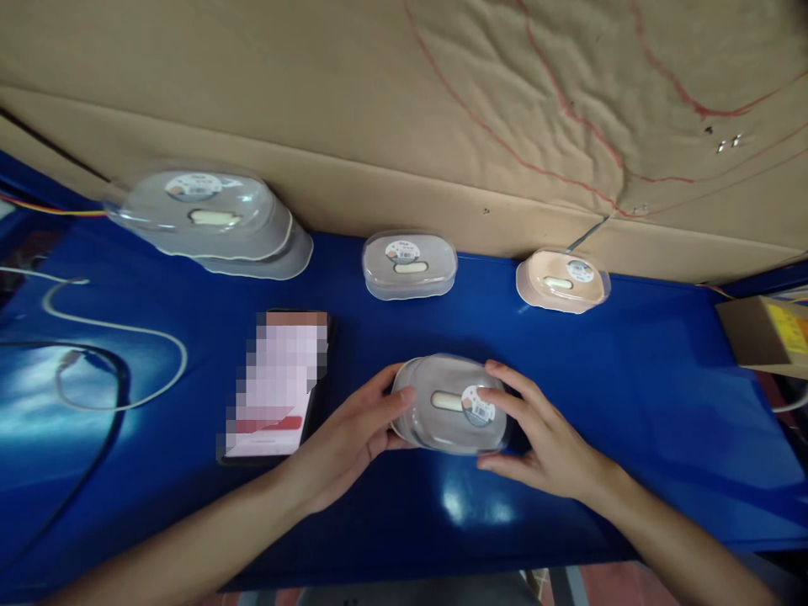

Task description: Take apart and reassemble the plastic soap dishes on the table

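Note:
Between my two hands is a grey oval container [435, 429] with a clear lid, a pale oblong piece on top and a round white label. My left hand [366, 421] grips its left end, thumb on the lid and fingers around the side. Over the right end, my right hand [536, 429] has its fingers on the lid's edge and label, with the thumb at the near side. Behind it stand a similar grey container [410, 282] and a beige container [549, 292]. Stacked grey containers [246, 240] are at the back left.
A phone [278, 379] with a blurred screen lies left of my hands on the blue table [391, 513]. White [157, 337] and black cables [119, 396] cross the left side. A cardboard box [751, 337] is at the right edge. Brown paper [316, 101] covers the back.

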`<state>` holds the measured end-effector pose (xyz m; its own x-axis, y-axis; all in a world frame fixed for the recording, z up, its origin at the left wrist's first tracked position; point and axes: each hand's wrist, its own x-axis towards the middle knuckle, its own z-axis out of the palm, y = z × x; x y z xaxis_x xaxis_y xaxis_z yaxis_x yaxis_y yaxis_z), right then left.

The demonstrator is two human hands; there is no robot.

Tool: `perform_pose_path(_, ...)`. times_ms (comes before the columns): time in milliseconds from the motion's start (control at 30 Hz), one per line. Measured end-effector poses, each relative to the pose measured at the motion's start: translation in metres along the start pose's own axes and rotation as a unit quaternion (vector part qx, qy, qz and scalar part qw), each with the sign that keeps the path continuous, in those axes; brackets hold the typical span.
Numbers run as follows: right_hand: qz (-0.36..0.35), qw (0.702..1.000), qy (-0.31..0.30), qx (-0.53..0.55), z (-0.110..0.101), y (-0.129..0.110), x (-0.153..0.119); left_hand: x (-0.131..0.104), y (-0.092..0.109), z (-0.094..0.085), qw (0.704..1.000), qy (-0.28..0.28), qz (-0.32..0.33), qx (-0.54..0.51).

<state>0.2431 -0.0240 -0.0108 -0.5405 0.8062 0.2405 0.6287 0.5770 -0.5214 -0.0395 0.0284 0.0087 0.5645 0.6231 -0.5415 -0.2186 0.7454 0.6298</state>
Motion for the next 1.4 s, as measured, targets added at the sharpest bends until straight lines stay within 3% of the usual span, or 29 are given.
perform_pose_path(300,-0.053,0.996,0.019,-0.064,-0.003,-0.006,0.001,-0.003,-0.004,-0.001,0.999,-0.032,0.009,0.0)
perform_pose_path(833,-0.054,0.997,0.047,-0.006,0.001,0.003,-0.004,-0.006,0.001,0.002,0.999,-0.031,0.005,-0.01)
perform_pose_path(1133,-0.068,0.99,0.123,0.003,0.001,0.006,-0.003,-0.003,-0.004,-0.001,0.999,-0.033,-0.014,-0.021)
perform_pose_path(1400,-0.072,0.995,0.066,-0.038,0.002,0.012,-0.005,-0.001,-0.002,-0.003,1.0,-0.018,-0.011,0.001)
